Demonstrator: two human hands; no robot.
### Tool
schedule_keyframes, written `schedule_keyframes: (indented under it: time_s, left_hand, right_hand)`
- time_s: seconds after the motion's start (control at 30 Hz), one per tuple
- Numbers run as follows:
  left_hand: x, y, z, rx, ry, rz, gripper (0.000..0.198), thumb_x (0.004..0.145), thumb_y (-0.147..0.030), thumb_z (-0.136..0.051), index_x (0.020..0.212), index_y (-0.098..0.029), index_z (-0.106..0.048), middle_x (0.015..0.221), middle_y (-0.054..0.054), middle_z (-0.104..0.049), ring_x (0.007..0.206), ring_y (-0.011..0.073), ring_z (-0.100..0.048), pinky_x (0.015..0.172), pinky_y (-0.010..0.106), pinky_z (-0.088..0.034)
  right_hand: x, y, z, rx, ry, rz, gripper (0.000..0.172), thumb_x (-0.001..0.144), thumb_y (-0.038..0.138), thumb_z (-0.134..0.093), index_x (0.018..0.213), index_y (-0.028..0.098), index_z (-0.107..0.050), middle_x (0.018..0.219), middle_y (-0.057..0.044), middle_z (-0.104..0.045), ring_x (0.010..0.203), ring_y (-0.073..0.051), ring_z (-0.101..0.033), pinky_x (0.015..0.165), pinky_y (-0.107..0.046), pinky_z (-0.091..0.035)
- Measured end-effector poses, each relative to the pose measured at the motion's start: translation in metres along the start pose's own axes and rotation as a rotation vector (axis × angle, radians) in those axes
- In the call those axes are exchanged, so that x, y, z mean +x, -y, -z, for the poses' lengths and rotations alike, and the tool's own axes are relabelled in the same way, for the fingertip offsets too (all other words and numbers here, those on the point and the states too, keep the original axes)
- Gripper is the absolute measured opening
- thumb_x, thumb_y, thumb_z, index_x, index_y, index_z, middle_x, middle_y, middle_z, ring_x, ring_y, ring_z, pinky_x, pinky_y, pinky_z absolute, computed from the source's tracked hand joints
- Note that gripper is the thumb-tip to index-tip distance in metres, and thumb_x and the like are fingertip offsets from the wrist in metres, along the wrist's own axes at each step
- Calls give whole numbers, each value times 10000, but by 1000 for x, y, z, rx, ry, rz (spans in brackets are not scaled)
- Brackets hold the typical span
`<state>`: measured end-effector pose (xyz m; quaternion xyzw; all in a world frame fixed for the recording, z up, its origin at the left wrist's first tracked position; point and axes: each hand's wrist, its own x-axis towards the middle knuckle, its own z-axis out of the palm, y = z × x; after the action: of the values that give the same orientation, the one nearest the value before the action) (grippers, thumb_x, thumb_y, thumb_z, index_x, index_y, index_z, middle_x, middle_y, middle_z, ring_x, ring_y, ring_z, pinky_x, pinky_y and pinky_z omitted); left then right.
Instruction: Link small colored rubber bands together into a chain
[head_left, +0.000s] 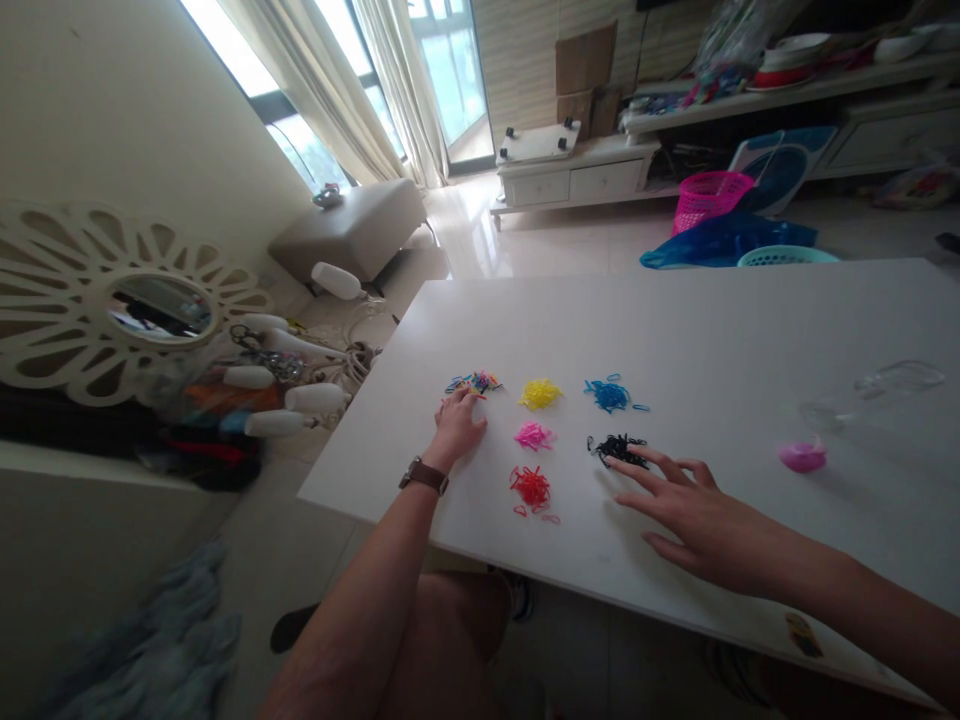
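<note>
My left hand (459, 422), with a brown-strapped watch (424, 476) at the wrist, reaches to a pile of mixed-colour rubber bands (484, 381). Its fingertips touch the near side of that pile and the thumb stands apart. Over the black rubber bands (616, 448) my right hand (686, 510) is spread, fingertips at the pile's right edge. Between the hands lie small heaps of yellow rubber bands (540, 393), pink rubber bands (533, 435) and red rubber bands (531, 487). Blue rubber bands (609, 394) lie behind the black ones. Neither hand visibly lifts a band.
On the right of the white table (697, 330) are a clear glass-like object (870, 392) and a pink item (802, 456). A small yellow-and-dark sticker (802, 634) sits near the front edge. Beyond the table stand a pink basket (709, 200) and a low cabinet (570, 182).
</note>
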<state>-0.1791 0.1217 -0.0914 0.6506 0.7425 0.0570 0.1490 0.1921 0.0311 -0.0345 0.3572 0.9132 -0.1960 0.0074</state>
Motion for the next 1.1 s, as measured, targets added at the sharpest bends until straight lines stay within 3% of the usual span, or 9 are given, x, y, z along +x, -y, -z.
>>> schedule_keyframes:
  time_s: [0.13, 0.3, 0.53, 0.7, 0.9, 1.1]
  left_hand:
    - [0, 0, 0, 18, 9, 18, 491, 844, -279, -596, 1336, -273, -593, 1581, 86, -404, 1466, 295, -366, 1218, 488, -275]
    - [0, 1, -1, 39, 70, 68, 596, 846, -302, -598, 1437, -275, -518, 1644, 87, -315, 1506, 350, -290, 1225, 529, -236]
    - [0, 3, -3, 25, 64, 35, 622, 855, -297, -580, 1470, -264, -493, 1622, 88, -366, 1507, 333, -287, 1233, 528, -210]
    - [0, 4, 0, 5, -9, 23, 629, 851, -266, -590, 1475, -267, -506, 1578, 75, -438, 1461, 281, -372, 1222, 461, -266]
    - [2, 2, 7, -72, -151, 37, 438, 879, -235, -568, 1305, -266, -663, 1435, 48, -594, 1336, 243, -526, 1136, 404, -394]
    - [3, 3, 8, -122, -218, 69, 379, 873, -217, -591, 1232, -242, -709, 1371, 55, -656, 1269, 238, -593, 1094, 366, -420]
  right_hand:
    - [-2, 1, -1, 27, -25, -14, 491, 909, 281, -504, 1381, 393, -580, 1683, -26, -252, 1522, -413, -242, 1064, -669, -394]
    - [-2, 4, 0, 24, -37, -42, 639, 940, 332, -498, 1533, 508, -335, 1714, 22, -116, 1560, -396, -117, 1060, -679, -407]
    - [-2, 9, 3, 54, -94, -67, 712, 946, 379, -530, 1573, 507, -218, 1721, 20, -25, 1561, -426, -5, 1032, -703, -439]
    - [-2, 13, 4, 135, -203, -44, 796, 920, 375, -591, 1595, 461, -179, 1716, 14, 96, 1569, -392, 13, 1140, -619, -387]
    - [-2, 18, 8, 265, -334, -87, 852, 924, 386, -591, 1615, 420, -94, 1713, -18, 114, 1567, -377, -89, 1174, -566, -382]
    - [0, 18, 11, 616, -504, -48, 877, 887, 432, -667, 1585, 503, -141, 1711, 81, 83, 1568, -377, -86, 1066, -535, -528]
